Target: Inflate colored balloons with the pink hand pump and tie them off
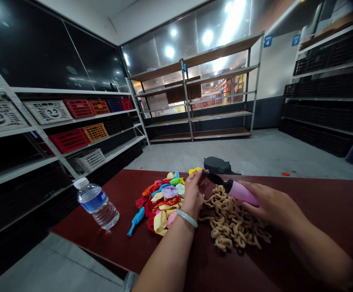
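Observation:
My left hand (194,188), with a pale bangle on its wrist, is closed near the table's far edge. Its fingers pinch a yellow balloon (194,170) at the tip of a black nozzle (214,178). That nozzle belongs to a pink pump bottle (243,193), which my right hand (263,202) wraps round. Under the bottle and my right hand lies a heap of tan, twisted, cord-like pieces (234,223). Left of my left wrist is a pile of colourful uninflated balloons (164,198), with a blue balloon (136,221) at its left edge.
A water bottle (97,202) stands on the left of the dark red table (316,231). A dark rounded object (217,165) is beyond the far edge. Shelves with crates (79,108) line the left, and a metal rack (191,117) stands at the back.

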{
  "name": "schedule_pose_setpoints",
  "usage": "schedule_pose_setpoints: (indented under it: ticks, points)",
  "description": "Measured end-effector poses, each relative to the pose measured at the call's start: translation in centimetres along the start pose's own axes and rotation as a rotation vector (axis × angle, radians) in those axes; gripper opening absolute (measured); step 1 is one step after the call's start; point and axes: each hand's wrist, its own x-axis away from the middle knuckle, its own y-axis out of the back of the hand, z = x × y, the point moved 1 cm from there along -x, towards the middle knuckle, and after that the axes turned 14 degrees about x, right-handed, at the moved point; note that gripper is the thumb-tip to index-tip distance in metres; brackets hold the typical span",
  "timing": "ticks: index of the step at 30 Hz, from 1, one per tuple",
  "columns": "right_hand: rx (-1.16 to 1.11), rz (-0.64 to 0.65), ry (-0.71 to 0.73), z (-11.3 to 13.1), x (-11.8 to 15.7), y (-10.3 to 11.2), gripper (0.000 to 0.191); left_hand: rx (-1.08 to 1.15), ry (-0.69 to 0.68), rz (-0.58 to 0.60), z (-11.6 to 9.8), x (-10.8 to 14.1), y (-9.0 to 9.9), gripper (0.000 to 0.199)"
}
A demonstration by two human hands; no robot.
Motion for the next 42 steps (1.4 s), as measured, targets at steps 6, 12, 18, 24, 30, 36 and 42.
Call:
schedule_pose_setpoints:
  ticks: [6,12,18,24,30,36,42]
  points:
    - [-0.014,-0.035,0.058,-0.1,0.0,0.0,0.053,0.039,0.072,0.017,0.0,0.0,0.0,0.017]
    - [-0.028,-0.019,0.041,-0.1,-0.1,-0.1,0.055,0.160,0.162,0.178,-0.3,0.2,-0.5,0.012]
    - [-0.018,0.001,0.048,0.1,0.0,0.0,0.055,0.223,0.139,0.223,0.1,0.3,-0.8,0.025]
    - [-0.034,-0.020,0.073,1.1,0.2,0.5,0.057,0.220,0.065,0.176,0.5,0.9,-1.4,0.028]
    - [-0.045,-0.002,0.065,1.8,0.2,0.0,0.060,0.234,0.060,0.178,0.6,1.7,-2.1,0.028]
    - [-0.032,-0.038,0.075,1.7,0.2,-0.4,0.065,0.235,-0.011,0.186,0.2,1.7,-2.4,0.023]
    - [-0.002,-0.066,0.048,0.2,0.2,-0.6,0.050,0.216,-0.183,0.168,-3.9,0.0,-2.1,0.022]
